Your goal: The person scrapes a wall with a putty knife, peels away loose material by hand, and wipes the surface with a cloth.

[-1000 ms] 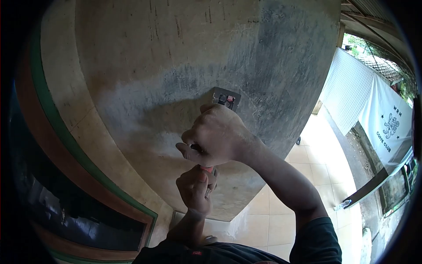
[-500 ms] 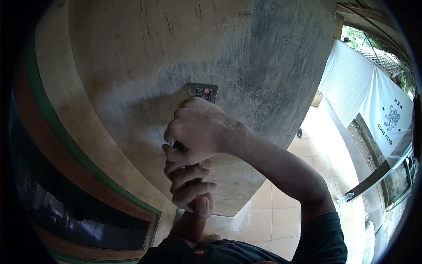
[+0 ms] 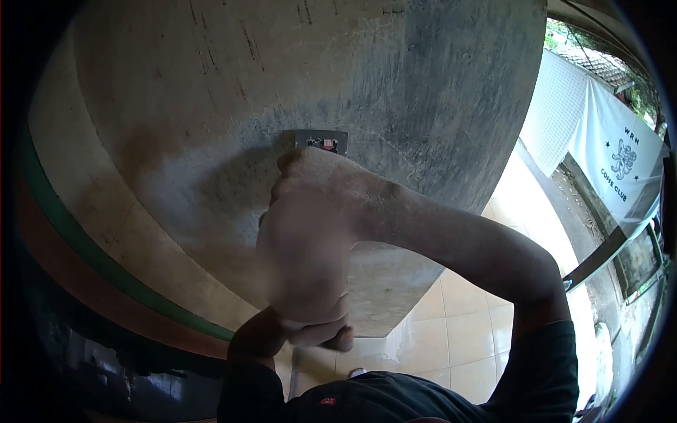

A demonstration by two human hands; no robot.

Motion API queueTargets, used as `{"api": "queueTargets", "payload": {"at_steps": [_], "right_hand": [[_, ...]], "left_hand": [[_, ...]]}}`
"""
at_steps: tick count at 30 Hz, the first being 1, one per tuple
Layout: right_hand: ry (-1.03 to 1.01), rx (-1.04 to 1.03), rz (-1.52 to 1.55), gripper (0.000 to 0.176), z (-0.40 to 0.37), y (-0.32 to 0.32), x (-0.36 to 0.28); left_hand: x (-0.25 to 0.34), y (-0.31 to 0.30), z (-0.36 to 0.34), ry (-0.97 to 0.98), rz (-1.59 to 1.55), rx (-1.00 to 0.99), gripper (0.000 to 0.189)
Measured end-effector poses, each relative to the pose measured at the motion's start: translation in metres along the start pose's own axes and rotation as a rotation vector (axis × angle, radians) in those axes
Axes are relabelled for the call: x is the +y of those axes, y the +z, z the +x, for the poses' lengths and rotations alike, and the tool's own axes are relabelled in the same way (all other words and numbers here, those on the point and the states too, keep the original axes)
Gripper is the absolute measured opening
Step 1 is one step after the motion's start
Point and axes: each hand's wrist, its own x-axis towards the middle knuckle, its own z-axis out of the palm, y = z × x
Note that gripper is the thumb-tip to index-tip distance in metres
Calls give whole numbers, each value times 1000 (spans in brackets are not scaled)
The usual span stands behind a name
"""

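A dark, flat, blade-like plate [image 3: 321, 139] with a red and white label lies against the grey wall [image 3: 451, 92]. Directly below it, my right hand [image 3: 317, 176] is closed round what looks like the plate's handle, which the fingers hide. My left hand [image 3: 305, 268], blurred by motion, overlaps the lower side of my right hand. Its lower fingers are curled in, and whatever they hold is hidden. Shadow falls on the wall to the left of the plate.
A green-edged frame [image 3: 127, 278] with dark glass curves along the lower left. Floor tiles [image 3: 465, 335] show past the wall's lower edge. At the right hangs a white banner [image 3: 617, 155] with a lion print, beside a pale checked sheet [image 3: 560, 106].
My left hand has moved up over the lower part of my right hand and blurred. My right forearm reaches further right. The view has shifted, with the wall marks and banner higher in frame.
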Motion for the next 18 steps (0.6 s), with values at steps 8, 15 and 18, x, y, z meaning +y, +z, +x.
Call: {"api": "queueTargets", "payload": {"at_steps": [8,15,18], "right_hand": [[93,-213,-313,34,10,-22,12],[83,-20,-231,33,5,-6,8],[117,-70,-249,27,7,-4,12]], "left_hand": [[-41,60,-7,26,79,297,25],[-11,44,-4,-93,-62,368,26],[-25,45,-8,-52,-95,365,27]]}}
